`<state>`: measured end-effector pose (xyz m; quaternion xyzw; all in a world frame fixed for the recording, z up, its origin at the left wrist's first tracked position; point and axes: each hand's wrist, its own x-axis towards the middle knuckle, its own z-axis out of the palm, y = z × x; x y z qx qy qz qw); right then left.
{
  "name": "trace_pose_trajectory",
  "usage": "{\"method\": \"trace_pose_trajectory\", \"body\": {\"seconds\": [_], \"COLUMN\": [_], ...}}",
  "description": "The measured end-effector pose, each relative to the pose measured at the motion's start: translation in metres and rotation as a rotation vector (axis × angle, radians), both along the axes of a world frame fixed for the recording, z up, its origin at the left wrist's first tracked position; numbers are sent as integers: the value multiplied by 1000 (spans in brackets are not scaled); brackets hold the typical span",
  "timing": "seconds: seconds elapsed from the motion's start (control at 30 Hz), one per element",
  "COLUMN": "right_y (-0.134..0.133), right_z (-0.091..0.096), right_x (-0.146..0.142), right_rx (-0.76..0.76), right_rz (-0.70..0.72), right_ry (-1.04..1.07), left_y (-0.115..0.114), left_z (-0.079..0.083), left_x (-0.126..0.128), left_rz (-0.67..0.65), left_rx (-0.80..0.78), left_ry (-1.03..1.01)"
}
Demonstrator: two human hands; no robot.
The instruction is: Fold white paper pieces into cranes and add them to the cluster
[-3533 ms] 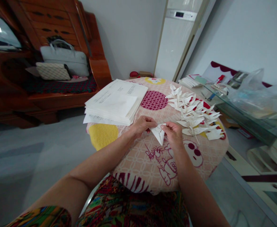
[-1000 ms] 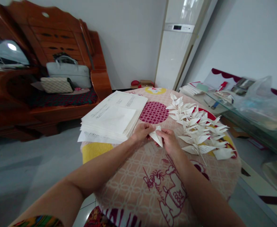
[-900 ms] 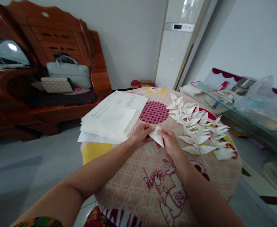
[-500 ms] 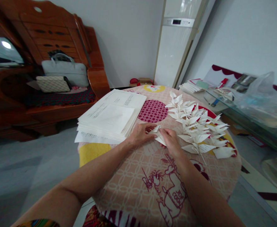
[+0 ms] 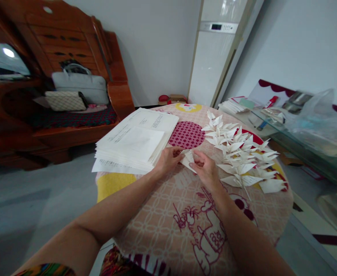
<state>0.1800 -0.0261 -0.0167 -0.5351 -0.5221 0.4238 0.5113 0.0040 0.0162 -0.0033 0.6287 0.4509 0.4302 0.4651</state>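
Note:
Between my two hands, just above the table, is a small folded piece of white paper [image 5: 189,161]. My left hand [image 5: 168,160] pinches its left edge between thumb and fingers. On the other side, my right hand [image 5: 205,165] grips the paper's right edge, thumb in front and fingers partly behind it. Folded paper cranes [image 5: 237,149] with pointed wings lie in a cluster to the right of my right hand. Left of my left hand stands a thick stack of printed sheets [image 5: 134,126], topped by smaller blank paper [image 5: 141,143].
The round table wears a patterned cloth [image 5: 157,222]. To the right, a glass shelf [image 5: 295,142] carries a plastic bag [image 5: 314,115] and other items. A wooden bench [image 5: 79,134] with bags [image 5: 80,86] stands at the left. A tall white cabinet-like unit [image 5: 211,57] is at the back.
My right hand's fingers have loosened and shifted on the folded paper, showing more of it. My left hand has moved slightly up. The cranes and the stack stay put.

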Motion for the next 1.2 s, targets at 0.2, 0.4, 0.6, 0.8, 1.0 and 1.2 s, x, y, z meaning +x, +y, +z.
{"method": "trace_pose_trajectory", "body": {"seconds": [0.2,0.4,0.6,0.8,1.0,1.2], "right_y": [1,3,2,1,0,-1], "right_z": [-5,-5,0,3,11,13], "right_x": [5,4,3,3,3,4], "right_rx": [17,-33,-53,-54,-97,-103], "right_rz": [-24,-45,-50,-37,-47,-31], "right_ry": [-30,120,189,191,216,240], "left_y": [1,3,6,7,3,3], "left_z": [-3,-5,-10,-10,0,2], "left_x": [2,1,2,3,2,0], "left_rz": [-44,-46,-5,-12,-30,-50], "left_rx": [-24,-84,-151,-203,-329,-388], "left_ry": [-39,-94,-157,-195,-303,-299]}}
